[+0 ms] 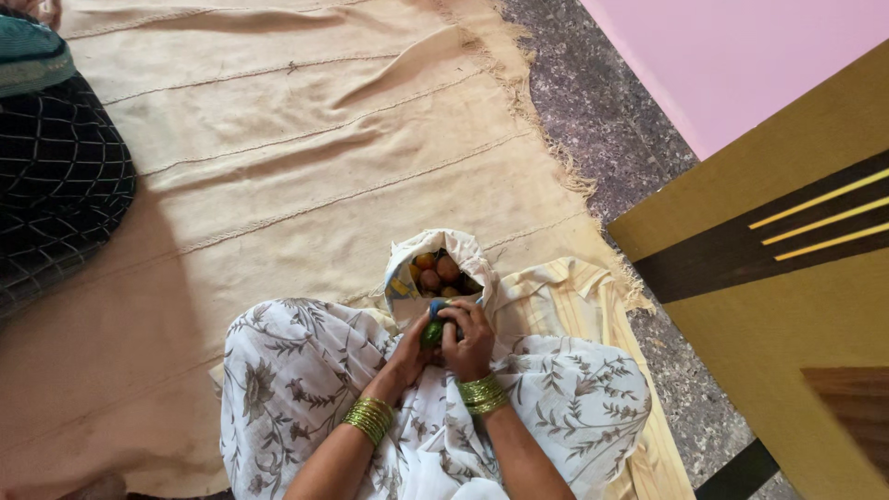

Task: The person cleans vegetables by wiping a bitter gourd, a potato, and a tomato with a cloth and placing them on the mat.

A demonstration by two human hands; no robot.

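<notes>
Resting just below the open bag [404, 278], the green fruit [431, 333] sits clamped between left hand [411, 352] and right hand [469, 341].

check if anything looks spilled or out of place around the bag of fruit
Nothing looks spilled: the round fruits sit inside the open white bag. Both hands hold a small green item at its mouth. Only the beige cloth underneath lies rumpled.
</notes>
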